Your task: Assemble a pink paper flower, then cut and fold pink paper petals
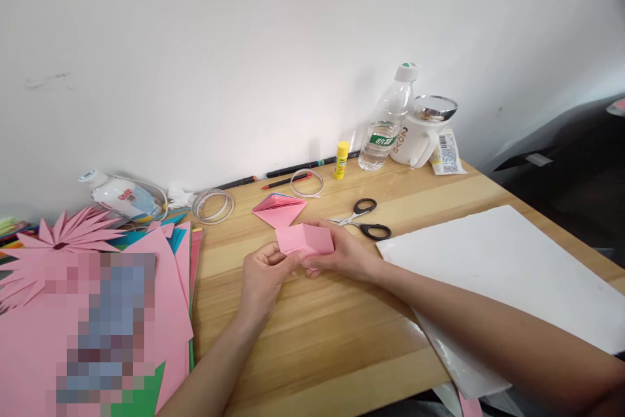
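Observation:
A small creased piece of pink paper (312, 238) is held between my two hands above the wooden table. My left hand (267, 272) pinches its lower left edge between thumb and fingers. On the other side, my right hand (342, 253) grips the right edge, with some fingers hidden behind the sheet. Just beyond the paper lies a stack of folded pink paper (279, 207) with a few blue layers. A pair of scissors (366, 218) with black handles rests to the right of it, blades partly open.
Coloured sheets (170, 313) and a pink paper pinwheel shape (58, 244) cover the left side. Along the wall stand a glue stick (341, 162), a water bottle (385, 124) and a white mug (415, 137). A white board (508, 274) lies at the right.

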The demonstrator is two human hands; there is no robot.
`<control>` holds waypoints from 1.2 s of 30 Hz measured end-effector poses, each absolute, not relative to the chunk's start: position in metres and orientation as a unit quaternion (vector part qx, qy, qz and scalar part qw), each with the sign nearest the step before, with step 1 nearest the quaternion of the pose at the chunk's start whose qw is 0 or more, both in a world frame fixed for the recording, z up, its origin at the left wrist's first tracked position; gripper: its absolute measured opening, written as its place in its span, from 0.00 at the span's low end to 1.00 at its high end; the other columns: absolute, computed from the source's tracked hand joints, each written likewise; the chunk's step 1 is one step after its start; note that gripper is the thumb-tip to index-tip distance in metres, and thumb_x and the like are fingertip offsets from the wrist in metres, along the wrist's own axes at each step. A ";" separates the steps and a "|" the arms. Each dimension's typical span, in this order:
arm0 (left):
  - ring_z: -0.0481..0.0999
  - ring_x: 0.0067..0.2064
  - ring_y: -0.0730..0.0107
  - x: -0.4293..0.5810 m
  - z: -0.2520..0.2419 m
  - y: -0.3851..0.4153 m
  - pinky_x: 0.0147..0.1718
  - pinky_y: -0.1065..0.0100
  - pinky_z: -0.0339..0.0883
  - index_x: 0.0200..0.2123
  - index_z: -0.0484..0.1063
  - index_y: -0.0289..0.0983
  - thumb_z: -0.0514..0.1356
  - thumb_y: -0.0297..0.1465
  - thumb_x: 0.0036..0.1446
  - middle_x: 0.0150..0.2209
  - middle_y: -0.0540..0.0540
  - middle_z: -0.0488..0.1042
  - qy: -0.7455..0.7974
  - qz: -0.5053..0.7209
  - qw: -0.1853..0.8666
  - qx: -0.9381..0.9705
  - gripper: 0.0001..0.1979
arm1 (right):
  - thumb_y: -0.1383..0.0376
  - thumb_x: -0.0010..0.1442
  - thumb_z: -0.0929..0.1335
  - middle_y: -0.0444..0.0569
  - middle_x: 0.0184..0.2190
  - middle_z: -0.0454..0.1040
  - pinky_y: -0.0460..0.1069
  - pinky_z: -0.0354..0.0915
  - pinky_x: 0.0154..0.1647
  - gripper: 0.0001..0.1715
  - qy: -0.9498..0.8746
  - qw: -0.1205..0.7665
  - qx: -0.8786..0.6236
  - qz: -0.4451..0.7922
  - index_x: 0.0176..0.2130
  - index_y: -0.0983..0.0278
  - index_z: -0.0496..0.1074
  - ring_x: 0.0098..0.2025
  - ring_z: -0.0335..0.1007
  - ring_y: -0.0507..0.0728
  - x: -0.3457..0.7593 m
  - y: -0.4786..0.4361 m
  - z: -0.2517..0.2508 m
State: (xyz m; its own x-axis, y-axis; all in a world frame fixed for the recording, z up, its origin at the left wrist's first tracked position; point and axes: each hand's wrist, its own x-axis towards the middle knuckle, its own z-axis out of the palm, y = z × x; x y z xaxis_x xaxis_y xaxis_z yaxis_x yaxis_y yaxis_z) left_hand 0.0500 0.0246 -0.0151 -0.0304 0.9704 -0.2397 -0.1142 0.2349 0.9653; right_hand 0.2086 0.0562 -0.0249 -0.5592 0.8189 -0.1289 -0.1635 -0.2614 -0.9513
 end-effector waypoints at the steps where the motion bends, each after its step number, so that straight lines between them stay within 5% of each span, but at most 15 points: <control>1: 0.72 0.26 0.74 0.050 -0.016 0.025 0.24 0.77 0.61 0.33 0.76 0.32 0.67 0.28 0.40 0.28 0.46 0.78 0.532 0.476 0.578 0.395 0.13 | 0.65 0.42 0.73 0.44 0.33 0.73 0.49 0.70 0.30 0.32 -0.504 0.341 -0.325 0.724 0.46 0.59 0.61 0.29 0.72 0.54 0.209 0.056 -0.024; 9: 0.72 0.29 0.71 0.047 -0.014 0.026 0.32 0.71 0.65 0.37 0.75 0.32 0.66 0.27 0.42 0.30 0.45 0.78 0.467 0.483 0.627 0.394 0.14 | 0.63 0.40 0.75 0.43 0.31 0.72 0.48 0.70 0.28 0.34 -0.496 0.352 -0.327 0.724 0.46 0.62 0.61 0.27 0.71 0.53 0.209 0.057 -0.023; 36: 0.73 0.26 0.70 0.050 -0.012 0.025 0.30 0.69 0.67 0.31 0.76 0.31 0.68 0.29 0.38 0.26 0.44 0.78 0.500 0.488 0.616 0.363 0.13 | 0.61 0.42 0.73 0.42 0.27 0.73 0.50 0.70 0.31 0.33 -0.523 0.347 -0.337 0.702 0.47 0.61 0.61 0.28 0.72 0.55 0.209 0.055 -0.028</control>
